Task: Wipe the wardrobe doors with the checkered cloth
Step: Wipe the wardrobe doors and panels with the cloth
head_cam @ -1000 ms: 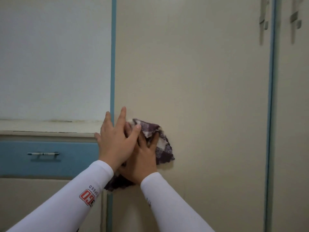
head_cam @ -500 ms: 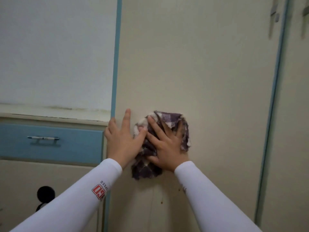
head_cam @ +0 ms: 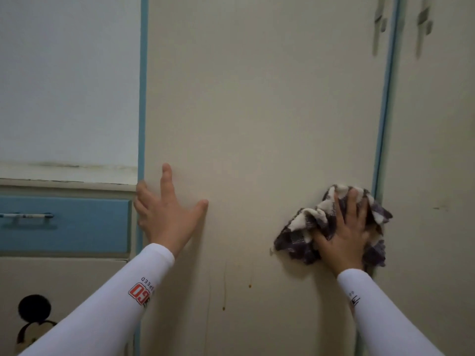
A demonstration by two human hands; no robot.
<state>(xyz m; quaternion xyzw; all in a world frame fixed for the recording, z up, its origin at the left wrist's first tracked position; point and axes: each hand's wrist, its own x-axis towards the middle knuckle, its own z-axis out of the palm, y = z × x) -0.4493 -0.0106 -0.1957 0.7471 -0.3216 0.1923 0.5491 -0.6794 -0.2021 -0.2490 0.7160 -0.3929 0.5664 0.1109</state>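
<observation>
Well, sleeve [head_cam: 113, 307] reads "SPEED"; right hand [head_cam: 344, 236] presses cloth [head_cam: 299, 227].

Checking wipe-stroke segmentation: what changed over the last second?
The right hand slid the checkered cloth rightward across the wardrobe door, from its left edge to the blue strip at its right. The left hand, earlier overlapping the right hand on the cloth, came off and presses flat on the bare door. Unchanged: left hand near the left edge, right palm on the cloth, blue drawer shut.

Cream wardrobe door [head_cam: 257, 111], blue-edged — purple-and-white checkered cloth [head_cam: 308, 227] — blue drawer [head_cam: 77, 224].
</observation>
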